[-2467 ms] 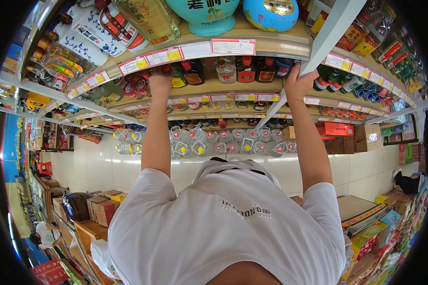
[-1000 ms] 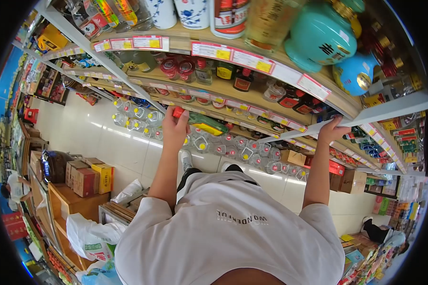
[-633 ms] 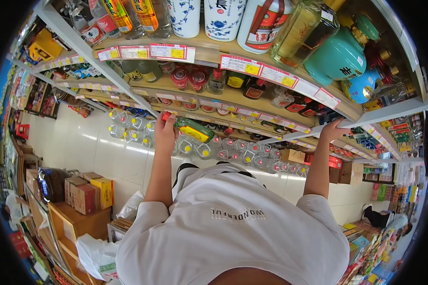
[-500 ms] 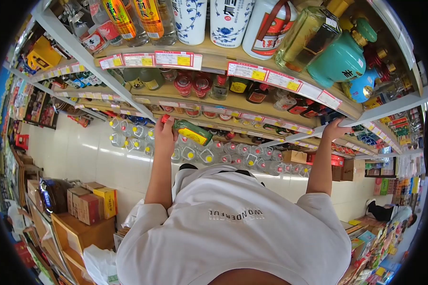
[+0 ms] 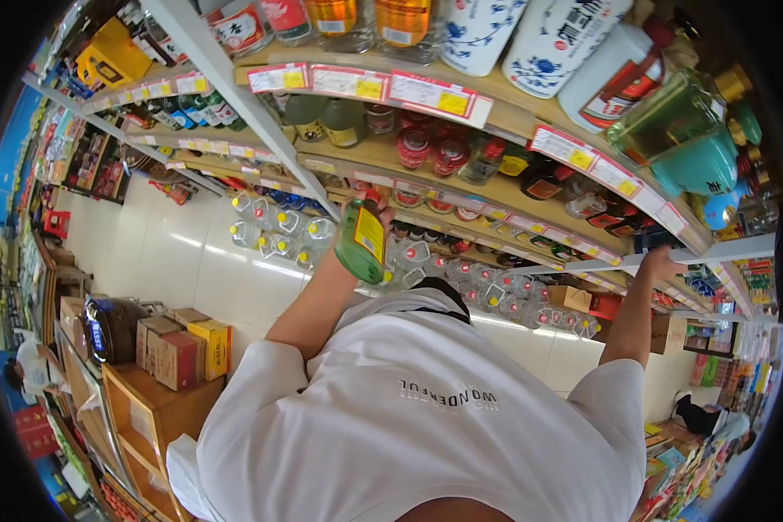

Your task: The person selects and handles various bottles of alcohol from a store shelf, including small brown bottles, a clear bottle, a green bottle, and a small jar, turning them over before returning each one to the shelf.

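My left hand (image 5: 343,253) is closed around a green glass bottle (image 5: 362,242) with a yellow label and a red cap. I hold it nearly upright in front of the middle shelf (image 5: 461,178), clear of the rows of red-capped bottles (image 5: 431,148) there. My right hand (image 5: 665,261) is stretched out to the right and grips the edge of the white shelf rail (image 5: 739,248). My white T-shirt fills the lower part of the view.
Big ceramic and glass liquor bottles (image 5: 565,43) stand on the top shelf above price tags (image 5: 435,91). Clear jugs (image 5: 278,239) line the bottom shelf. Cardboard boxes (image 5: 183,348) sit on a wooden stand at left. Another person (image 5: 26,374) is far left.
My left hand has pulled the green bottle off the shelf, lowered it toward me and turned it from lying sideways to nearly upright. My right hand stays on the rail.
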Tool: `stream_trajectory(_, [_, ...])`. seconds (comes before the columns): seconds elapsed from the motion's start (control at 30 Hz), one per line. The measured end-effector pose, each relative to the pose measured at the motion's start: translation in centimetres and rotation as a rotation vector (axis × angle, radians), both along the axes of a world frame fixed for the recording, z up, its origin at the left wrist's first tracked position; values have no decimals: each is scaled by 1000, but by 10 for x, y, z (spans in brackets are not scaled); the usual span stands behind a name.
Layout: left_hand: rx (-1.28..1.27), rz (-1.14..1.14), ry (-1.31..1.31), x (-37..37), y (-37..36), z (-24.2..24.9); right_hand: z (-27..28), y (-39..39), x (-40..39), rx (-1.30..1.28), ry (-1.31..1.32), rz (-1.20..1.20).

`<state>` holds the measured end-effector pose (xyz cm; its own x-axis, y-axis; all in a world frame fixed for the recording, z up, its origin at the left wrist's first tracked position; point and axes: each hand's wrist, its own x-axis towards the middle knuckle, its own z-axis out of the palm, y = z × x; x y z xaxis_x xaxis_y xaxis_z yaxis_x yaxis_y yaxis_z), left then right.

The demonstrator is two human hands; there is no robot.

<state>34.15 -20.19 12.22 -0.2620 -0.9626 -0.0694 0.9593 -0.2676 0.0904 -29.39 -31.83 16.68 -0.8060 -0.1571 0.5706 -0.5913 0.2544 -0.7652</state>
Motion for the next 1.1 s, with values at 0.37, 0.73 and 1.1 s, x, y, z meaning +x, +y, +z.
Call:
stream_trajectory(0.37, [198, 211, 338, 2, 13, 28, 0, -3, 0, 127, -24, -131])
stream_trajectory(0.73, [231, 269, 184, 11, 19, 13, 7, 4, 14, 176, -74, -136])
stream_trajectory(1.1, [164, 786, -1039, 42, -16, 82, 15, 5, 22, 170, -97, -97])
